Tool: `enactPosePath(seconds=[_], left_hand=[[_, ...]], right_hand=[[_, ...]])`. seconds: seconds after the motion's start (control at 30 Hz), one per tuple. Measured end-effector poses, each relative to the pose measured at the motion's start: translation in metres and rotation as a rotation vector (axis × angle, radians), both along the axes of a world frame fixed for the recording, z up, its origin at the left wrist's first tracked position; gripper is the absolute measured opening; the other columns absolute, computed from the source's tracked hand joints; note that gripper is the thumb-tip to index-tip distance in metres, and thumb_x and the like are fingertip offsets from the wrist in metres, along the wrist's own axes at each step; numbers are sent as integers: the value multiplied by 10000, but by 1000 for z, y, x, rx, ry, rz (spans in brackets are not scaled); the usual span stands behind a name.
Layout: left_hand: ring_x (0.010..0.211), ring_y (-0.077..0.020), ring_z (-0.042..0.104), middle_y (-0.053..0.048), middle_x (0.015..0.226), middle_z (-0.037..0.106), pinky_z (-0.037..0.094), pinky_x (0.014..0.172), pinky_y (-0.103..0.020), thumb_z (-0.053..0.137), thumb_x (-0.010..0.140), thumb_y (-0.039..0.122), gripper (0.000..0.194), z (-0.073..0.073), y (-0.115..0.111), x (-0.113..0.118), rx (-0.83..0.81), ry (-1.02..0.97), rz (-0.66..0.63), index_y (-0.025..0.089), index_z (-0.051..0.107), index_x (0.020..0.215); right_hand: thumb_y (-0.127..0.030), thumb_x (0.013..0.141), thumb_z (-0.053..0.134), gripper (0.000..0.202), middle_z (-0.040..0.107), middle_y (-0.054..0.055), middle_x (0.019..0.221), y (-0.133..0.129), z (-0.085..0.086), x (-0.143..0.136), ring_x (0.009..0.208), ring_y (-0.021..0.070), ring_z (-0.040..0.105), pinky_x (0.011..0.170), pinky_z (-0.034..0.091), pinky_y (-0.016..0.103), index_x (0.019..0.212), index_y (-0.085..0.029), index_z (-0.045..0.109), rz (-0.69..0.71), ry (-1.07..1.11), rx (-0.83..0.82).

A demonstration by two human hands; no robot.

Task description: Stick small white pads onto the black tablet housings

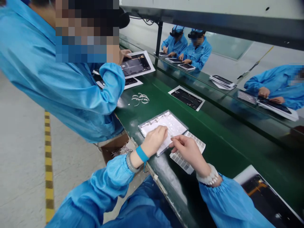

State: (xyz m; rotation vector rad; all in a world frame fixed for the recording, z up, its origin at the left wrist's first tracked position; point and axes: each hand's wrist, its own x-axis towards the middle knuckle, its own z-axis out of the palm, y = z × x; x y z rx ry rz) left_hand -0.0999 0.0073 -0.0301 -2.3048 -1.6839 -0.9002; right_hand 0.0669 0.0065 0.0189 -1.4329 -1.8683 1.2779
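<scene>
My left hand (155, 141) rests over the near left part of a shallow clear tray (184, 125), fingers curled together; what they hold, if anything, is hidden. Inside the tray lies a white sheet (174, 122) with a row of small thin parts (154, 121) along its far left side. Thumb and forefinger of my right hand (188, 150) are pinched at the tray's right side, close to my left fingertips. Whatever sits in that pinch is too small to name. Beneath my right hand is a sheet of grey square stickers (181, 163), partly covered.
A black device panel on white paper (187, 98) lies beyond the tray, another panel (270, 196) at the near right. Curled white strips (141, 98) lie at the left. A co-worker in blue (83, 95) stands close at left, above a cardboard box (114, 147). More people work across the bench.
</scene>
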Motion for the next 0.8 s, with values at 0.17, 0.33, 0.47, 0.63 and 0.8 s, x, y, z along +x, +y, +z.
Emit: enactPosePath(seconds=[0.17, 0.33, 0.47, 0.63, 0.8], left_hand=[[1152, -316, 509, -163, 1251, 560, 426, 890, -469, 419, 852, 38, 336, 16, 1, 0, 40, 82, -48, 133, 581, 1130], [927, -246, 585, -75, 977, 673, 399, 804, -396, 420, 932, 187, 214, 39, -35, 46, 147, 38, -430, 171, 613, 1024], [774, -179, 589, -21, 828, 662, 407, 726, -327, 405, 954, 215, 221, 38, -47, 87, 0, -176, -645, 185, 604, 864], [712, -136, 596, 18, 742, 645, 462, 665, -258, 397, 958, 254, 297, 27, -71, 142, -375, -306, -856, 216, 613, 758], [731, -142, 615, 7, 771, 666, 495, 711, -272, 390, 964, 248, 312, 14, -100, 184, -528, -309, -1008, 223, 644, 785]], right_hand=[[-320, 848, 477, 180, 544, -45, 529, -6, 3, 23, 464, 107, 510, 486, 405, 224, 736, -193, 539, -65, -17, 12], [-184, 822, 475, 169, 525, -51, 575, -38, 17, 56, 545, 86, 474, 528, 350, 202, 668, -185, 543, -48, -140, 146], [-238, 850, 533, 121, 595, -36, 693, -72, 21, 94, 624, 93, 515, 577, 375, 202, 760, -187, 596, -184, -78, 238], [-234, 857, 591, 138, 603, -9, 752, -129, 11, 148, 723, 110, 561, 672, 424, 214, 727, -188, 605, -340, 63, 267], [-233, 903, 530, 162, 590, 15, 807, -175, -10, 181, 783, 131, 569, 726, 440, 250, 757, -192, 586, -434, 44, 204]])
